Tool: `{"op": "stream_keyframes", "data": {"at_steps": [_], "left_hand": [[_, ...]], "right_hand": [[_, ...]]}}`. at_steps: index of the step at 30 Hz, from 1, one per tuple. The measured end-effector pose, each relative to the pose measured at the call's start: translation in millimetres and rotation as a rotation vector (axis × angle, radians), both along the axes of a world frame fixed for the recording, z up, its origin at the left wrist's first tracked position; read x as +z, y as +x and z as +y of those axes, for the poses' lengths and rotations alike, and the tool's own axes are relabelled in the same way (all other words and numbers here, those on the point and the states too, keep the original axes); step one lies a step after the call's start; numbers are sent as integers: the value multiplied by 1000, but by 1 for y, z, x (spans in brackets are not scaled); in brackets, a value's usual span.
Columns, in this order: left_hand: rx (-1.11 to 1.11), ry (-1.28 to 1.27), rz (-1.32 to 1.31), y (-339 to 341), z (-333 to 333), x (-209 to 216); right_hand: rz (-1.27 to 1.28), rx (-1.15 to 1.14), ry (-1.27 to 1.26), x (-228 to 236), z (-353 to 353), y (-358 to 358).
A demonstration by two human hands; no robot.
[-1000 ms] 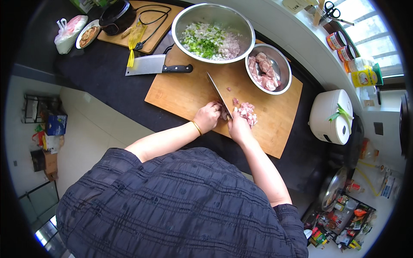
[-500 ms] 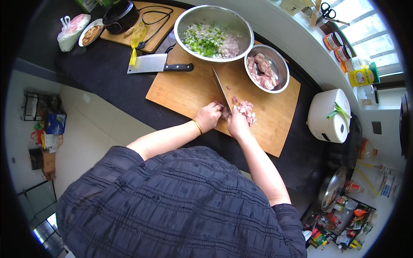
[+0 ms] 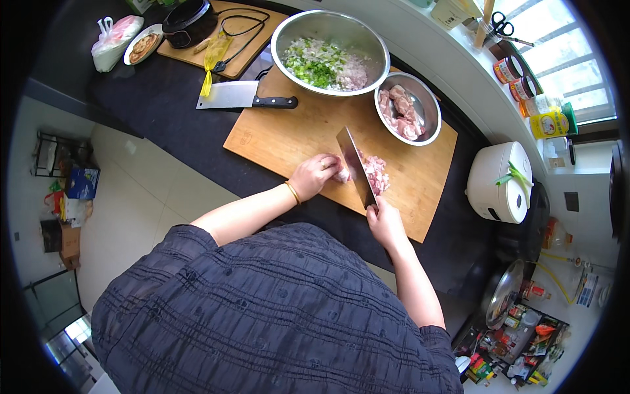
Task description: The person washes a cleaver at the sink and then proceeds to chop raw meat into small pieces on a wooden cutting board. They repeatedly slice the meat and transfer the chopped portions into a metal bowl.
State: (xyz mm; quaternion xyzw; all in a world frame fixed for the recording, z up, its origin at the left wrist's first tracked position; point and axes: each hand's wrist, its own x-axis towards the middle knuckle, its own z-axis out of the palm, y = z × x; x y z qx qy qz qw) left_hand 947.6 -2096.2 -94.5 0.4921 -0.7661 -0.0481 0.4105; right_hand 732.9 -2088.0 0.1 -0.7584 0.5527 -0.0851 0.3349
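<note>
My right hand [image 3: 386,223] is closed round the handle of a kitchen knife [image 3: 356,167], whose broad blade points away from me over the wooden cutting board [image 3: 295,134]. To the blade's left, my left hand [image 3: 314,176] has its fingers curled on a piece of raw meat [image 3: 342,175], pressing it to the board. A heap of diced meat [image 3: 376,176] lies against the blade's right side. Larger raw meat pieces [image 3: 405,115] sit in a small steel bowl [image 3: 436,118]. The big steel bowl [image 3: 376,39] holds chopped green onion and pale minced bits [image 3: 325,64].
A cleaver [image 3: 230,95] lies at the board's left on the dark counter [image 3: 177,121]. Behind it are a second board [image 3: 262,39] with a black pot [image 3: 189,25], and a plate of flatbread [image 3: 144,47]. A white rice cooker [image 3: 495,187] stands at the right.
The knife has shifted right and toward me, and its blade is now between the held piece and the diced heap. My left hand has moved slightly left, still on the meat.
</note>
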Motion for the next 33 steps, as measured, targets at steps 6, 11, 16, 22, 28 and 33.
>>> {"op": "stream_keyframes", "data": {"at_steps": [6, 11, 16, 22, 28, 33], "left_hand": [[-7, 83, -118, 3, -4, -12], [-16, 66, -134, 0, -4, -16], [-41, 55, -164, 1, -7, -19], [-65, 44, -143, 0, -8, -13], [-42, 80, -151, 1, -7, -17], [-5, 157, -128, 1, -5, -18]], "right_hand": [[107, 26, 36, -5, 3, 0], [155, 52, 50, -7, -3, 4], [229, 101, 40, -5, -10, 12], [210, 63, -20, -21, -32, 34], [80, 87, -123, -26, -46, 19], [67, -52, 28, -2, -31, 6]]}}
